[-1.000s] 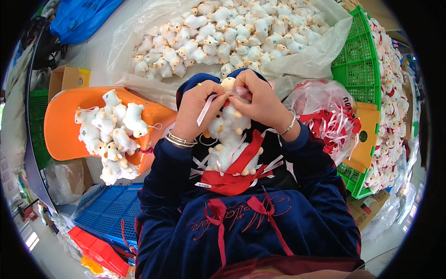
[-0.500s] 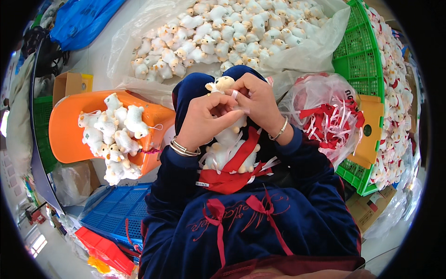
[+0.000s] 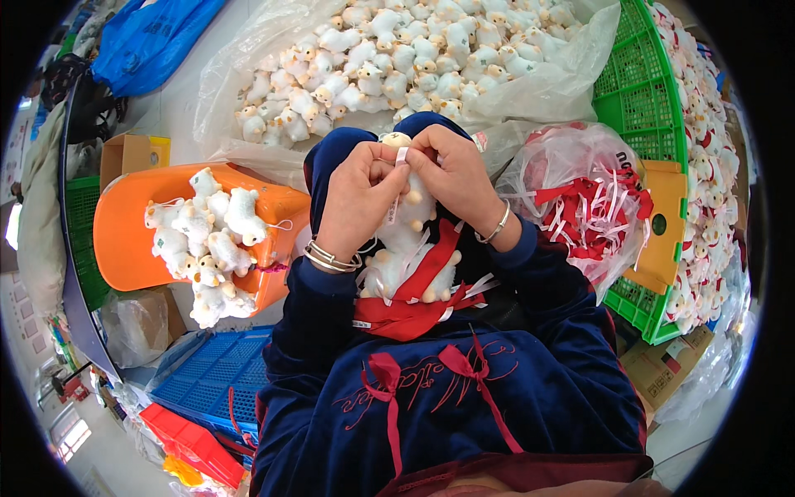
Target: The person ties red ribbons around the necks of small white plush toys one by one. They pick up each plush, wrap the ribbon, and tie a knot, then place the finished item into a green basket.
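My left hand (image 3: 362, 192) and my right hand (image 3: 455, 176) meet above my lap, fingers pinched on a narrow white ribbon (image 3: 402, 156). Just beneath them lies a white plush animal toy (image 3: 416, 207), its cream head poking out beyond my fingers. My hands cover part of its neck and body. Closer to me, another white plush toy (image 3: 380, 277) rests in my lap. Red fabric strips with white ribbon ends (image 3: 397, 319) lie across and beside it.
An orange chair (image 3: 124, 232) at left bears several white plush toys. Beyond my knees, a clear plastic sheet (image 3: 219, 108) holds a big heap of them. On the right are a plastic bag of red strips (image 3: 530, 166) and a green crate (image 3: 642, 91). A blue crate (image 3: 207, 373) stands lower left.
Both hands have drawn closer together and slightly away from me, over the toy's head. The white ribbon now shows upright between the fingertips.
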Motion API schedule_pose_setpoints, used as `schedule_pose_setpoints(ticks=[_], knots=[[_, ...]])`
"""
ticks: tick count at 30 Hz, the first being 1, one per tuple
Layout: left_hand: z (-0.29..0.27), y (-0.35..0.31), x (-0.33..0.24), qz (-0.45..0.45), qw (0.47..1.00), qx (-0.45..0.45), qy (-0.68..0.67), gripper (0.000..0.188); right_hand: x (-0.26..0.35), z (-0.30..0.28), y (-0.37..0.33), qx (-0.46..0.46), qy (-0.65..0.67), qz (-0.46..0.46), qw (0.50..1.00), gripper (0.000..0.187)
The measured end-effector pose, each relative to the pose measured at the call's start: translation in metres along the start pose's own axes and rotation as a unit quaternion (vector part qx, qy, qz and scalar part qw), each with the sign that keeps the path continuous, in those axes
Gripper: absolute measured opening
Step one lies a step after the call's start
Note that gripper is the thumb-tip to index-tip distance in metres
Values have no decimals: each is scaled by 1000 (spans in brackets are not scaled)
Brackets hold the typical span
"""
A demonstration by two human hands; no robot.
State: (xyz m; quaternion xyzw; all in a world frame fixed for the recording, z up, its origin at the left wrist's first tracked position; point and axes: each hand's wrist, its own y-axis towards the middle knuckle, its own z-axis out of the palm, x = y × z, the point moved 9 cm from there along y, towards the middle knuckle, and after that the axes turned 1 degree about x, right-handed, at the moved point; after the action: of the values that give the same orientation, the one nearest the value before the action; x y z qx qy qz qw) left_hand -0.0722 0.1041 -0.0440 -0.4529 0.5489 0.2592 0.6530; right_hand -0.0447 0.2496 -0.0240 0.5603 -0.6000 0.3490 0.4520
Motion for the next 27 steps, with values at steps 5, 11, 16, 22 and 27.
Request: schedule_pose_setpoints(ticks=[5, 11, 16, 22, 27], knots=[[2, 0, 1, -7, 1000, 0, 0, 14, -1, -1, 1, 5, 8, -1, 1000, 12], [1, 1, 8, 32, 999, -25, 16, 15, -12, -5, 9, 84, 67, 14, 994, 19], [2, 0, 1, 26, 999, -9, 43, 16, -7, 4, 14, 152, 38, 38, 987, 24], [1, -4, 1, 38, 997, -2, 62, 21, -10, 9, 16, 237, 128, 99, 958, 17], [1, -4, 0, 72, 995, -4, 70, 20, -17, 13, 22, 248, 61, 36, 966, 16]])
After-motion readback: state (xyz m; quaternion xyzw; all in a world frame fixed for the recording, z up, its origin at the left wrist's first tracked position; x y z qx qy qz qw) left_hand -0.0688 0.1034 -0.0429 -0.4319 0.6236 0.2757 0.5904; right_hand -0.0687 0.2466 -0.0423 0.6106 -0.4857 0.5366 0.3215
